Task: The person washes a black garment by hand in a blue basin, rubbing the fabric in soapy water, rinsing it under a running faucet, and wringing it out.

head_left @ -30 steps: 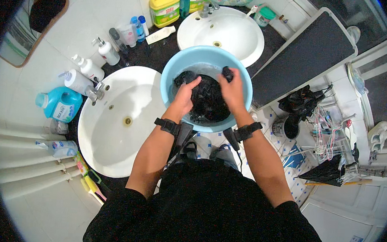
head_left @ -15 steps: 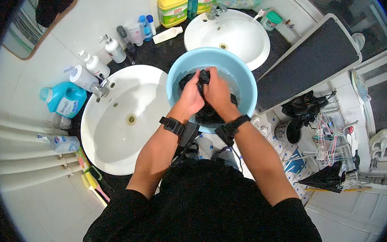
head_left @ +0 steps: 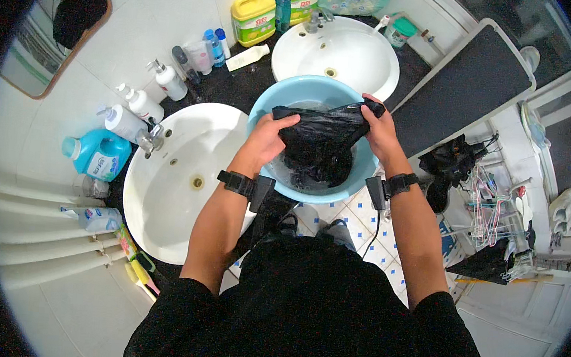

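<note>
A wet black cloth garment (head_left: 322,141) is stretched between my two hands over a light blue basin (head_left: 268,96). My left hand (head_left: 268,137) pinches its left upper corner, thumb on top. At the right, my right hand (head_left: 378,129) grips the opposite corner, with a bunched bit showing above the fingers. The garment's lower part hangs down into the basin, where some sudsy water (head_left: 305,104) shows. What kind of garment it is, I cannot tell. Both wrists wear black straps with small boxes.
White sinks stand at the left (head_left: 162,216) and beyond the basin (head_left: 369,57). Pump bottles (head_left: 145,104), a blue detergent jug (head_left: 97,153) and yellow jugs (head_left: 254,18) line the black counter. A dark panel (head_left: 464,85) leans at the right, near hangers (head_left: 491,201).
My hands, close together on the bunched black garment before, have moved apart to left and right. The garment is now spread out between them.
</note>
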`<move>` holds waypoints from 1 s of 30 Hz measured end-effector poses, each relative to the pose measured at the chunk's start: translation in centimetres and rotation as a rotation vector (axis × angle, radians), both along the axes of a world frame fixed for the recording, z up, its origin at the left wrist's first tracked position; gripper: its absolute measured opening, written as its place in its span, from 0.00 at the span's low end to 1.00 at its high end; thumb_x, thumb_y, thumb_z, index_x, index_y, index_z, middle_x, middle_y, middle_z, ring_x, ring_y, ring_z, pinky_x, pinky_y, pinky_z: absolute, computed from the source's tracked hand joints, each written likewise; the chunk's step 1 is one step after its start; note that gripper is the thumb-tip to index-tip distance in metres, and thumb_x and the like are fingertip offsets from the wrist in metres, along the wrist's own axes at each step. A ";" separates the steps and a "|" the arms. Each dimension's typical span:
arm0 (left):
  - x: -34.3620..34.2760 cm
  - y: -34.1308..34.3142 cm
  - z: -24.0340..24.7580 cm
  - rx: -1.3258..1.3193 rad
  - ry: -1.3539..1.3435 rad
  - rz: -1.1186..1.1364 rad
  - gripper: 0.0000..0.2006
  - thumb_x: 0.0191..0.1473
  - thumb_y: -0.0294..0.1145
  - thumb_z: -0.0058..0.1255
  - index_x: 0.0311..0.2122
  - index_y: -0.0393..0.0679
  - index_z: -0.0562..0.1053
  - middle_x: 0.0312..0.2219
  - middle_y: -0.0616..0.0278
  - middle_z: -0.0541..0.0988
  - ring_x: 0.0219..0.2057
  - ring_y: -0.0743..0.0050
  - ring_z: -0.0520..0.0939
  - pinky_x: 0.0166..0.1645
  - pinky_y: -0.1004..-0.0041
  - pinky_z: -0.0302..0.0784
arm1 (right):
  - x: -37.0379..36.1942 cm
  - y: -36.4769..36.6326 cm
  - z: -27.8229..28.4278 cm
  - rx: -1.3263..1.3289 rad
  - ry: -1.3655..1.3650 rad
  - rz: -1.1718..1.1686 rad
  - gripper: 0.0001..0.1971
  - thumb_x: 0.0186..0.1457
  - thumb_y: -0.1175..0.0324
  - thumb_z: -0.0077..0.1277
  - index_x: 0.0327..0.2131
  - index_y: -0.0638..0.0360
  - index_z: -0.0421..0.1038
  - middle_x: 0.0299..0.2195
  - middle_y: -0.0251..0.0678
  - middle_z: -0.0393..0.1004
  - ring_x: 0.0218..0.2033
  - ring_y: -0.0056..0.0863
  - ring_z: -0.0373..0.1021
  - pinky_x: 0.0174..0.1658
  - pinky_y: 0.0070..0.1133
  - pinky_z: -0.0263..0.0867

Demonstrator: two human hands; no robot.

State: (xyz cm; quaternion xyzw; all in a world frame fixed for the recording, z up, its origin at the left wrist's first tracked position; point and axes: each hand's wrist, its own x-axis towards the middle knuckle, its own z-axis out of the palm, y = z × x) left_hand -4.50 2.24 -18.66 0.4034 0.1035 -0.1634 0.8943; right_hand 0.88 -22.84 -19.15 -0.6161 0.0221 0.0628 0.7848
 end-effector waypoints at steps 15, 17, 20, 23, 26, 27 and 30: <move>1.2 -3.8 0.0 -0.098 -0.019 -0.095 0.21 0.58 0.45 0.40 0.51 0.43 0.64 0.49 0.59 0.70 0.49 0.65 0.71 0.54 0.62 0.65 | -4.5 8.6 4.5 -0.824 -0.419 -0.206 0.19 0.52 0.58 0.50 0.38 0.67 0.66 0.31 0.56 0.72 0.35 0.53 0.69 0.38 0.36 0.65; 1.1 -3.9 -0.6 -0.066 -0.004 -0.125 0.22 0.59 0.48 0.36 0.53 0.44 0.63 0.52 0.61 0.67 0.52 0.68 0.67 0.57 0.65 0.60 | -5.3 11.1 3.3 -0.816 -0.478 -0.112 0.19 0.52 0.59 0.51 0.39 0.65 0.62 0.28 0.55 0.72 0.33 0.53 0.69 0.36 0.35 0.65; 0.4 -4.4 0.9 -0.174 0.010 -0.115 0.23 0.60 0.50 0.31 0.53 0.47 0.62 0.50 0.62 0.67 0.52 0.69 0.67 0.57 0.66 0.60 | -3.3 11.4 2.3 -0.776 -0.461 -0.252 0.17 0.52 0.61 0.50 0.39 0.65 0.60 0.28 0.56 0.71 0.32 0.56 0.68 0.34 0.40 0.63; -0.7 -4.2 2.2 -0.313 0.019 -0.107 0.23 0.61 0.50 0.29 0.53 0.47 0.62 0.50 0.61 0.67 0.52 0.67 0.68 0.56 0.64 0.62 | -2.6 11.3 3.1 -0.835 -0.349 -0.281 0.17 0.52 0.62 0.50 0.38 0.63 0.60 0.27 0.56 0.71 0.30 0.55 0.68 0.31 0.39 0.63; 0.0 -3.3 0.9 -0.309 -0.033 -0.082 0.25 0.59 0.54 0.31 0.56 0.49 0.58 0.54 0.58 0.63 0.55 0.59 0.64 0.58 0.59 0.58 | -4.4 12.4 2.7 -0.918 -0.589 -0.073 0.14 0.50 0.69 0.49 0.40 0.61 0.59 0.27 0.55 0.71 0.30 0.54 0.68 0.31 0.40 0.63; 0.0 -3.3 0.4 -0.311 -0.034 -0.083 0.25 0.59 0.54 0.31 0.56 0.49 0.58 0.54 0.58 0.63 0.55 0.59 0.64 0.58 0.59 0.58 | -3.5 11.9 2.3 -0.920 -0.591 -0.073 0.14 0.50 0.69 0.49 0.40 0.61 0.59 0.27 0.55 0.71 0.30 0.54 0.68 0.31 0.40 0.63; -1.3 -4.4 3.1 -0.299 0.106 -0.158 0.24 0.60 0.53 0.28 0.53 0.47 0.61 0.49 0.59 0.68 0.51 0.62 0.68 0.55 0.60 0.63 | -1.0 9.8 1.6 -0.984 -0.447 -0.192 0.16 0.47 0.73 0.49 0.41 0.59 0.59 0.26 0.56 0.71 0.30 0.55 0.68 0.32 0.41 0.63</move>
